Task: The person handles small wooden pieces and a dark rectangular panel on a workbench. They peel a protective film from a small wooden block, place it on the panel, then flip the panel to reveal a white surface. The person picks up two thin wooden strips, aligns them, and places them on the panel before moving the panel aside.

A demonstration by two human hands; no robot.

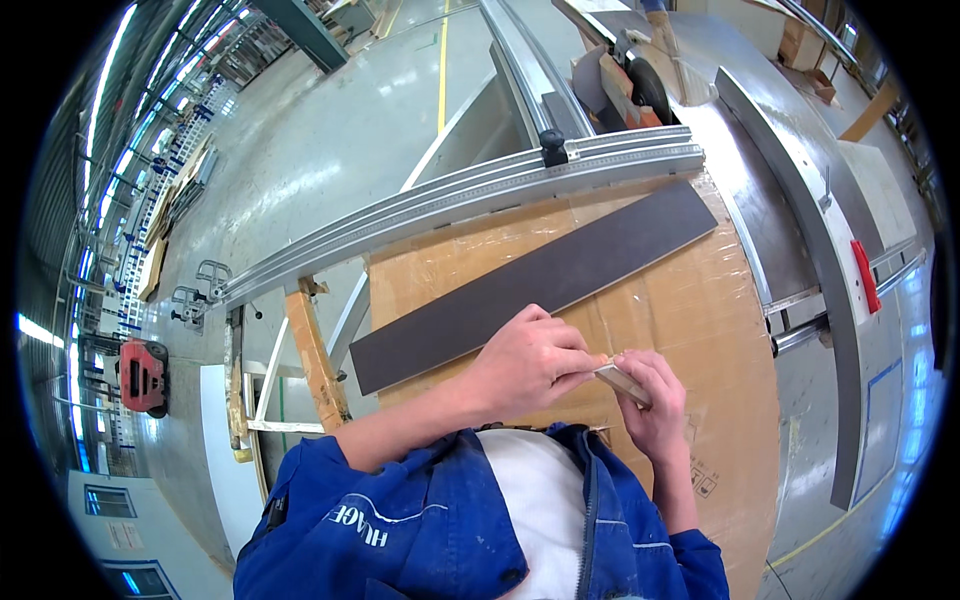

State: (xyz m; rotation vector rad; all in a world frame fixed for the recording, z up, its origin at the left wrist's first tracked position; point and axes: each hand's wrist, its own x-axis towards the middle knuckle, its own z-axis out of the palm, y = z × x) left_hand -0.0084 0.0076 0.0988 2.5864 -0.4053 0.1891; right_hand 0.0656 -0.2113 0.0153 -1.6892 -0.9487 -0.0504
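Note:
My right hand (657, 402) is closed around a short, pale, flat-sided piece (624, 384), whose exact kind I cannot make out. My left hand (535, 362) reaches across from the left, its thumb and fingers pinched together at the far end of that piece. Both hands are close to my chest, above a sheet of brown cardboard (725, 350). Just beyond them a long dark brown board (530, 285) lies slantwise on the cardboard, its right end farther away. The left forearm passes near the board's close edge.
A metal rail with a scale (450, 195) and a black knob (553, 147) runs behind the board. Farther back is a sliding-table saw (640, 85). A long grey fence (800, 190) with a red handle (865, 276) stands at right. A red machine (141, 377) is far left.

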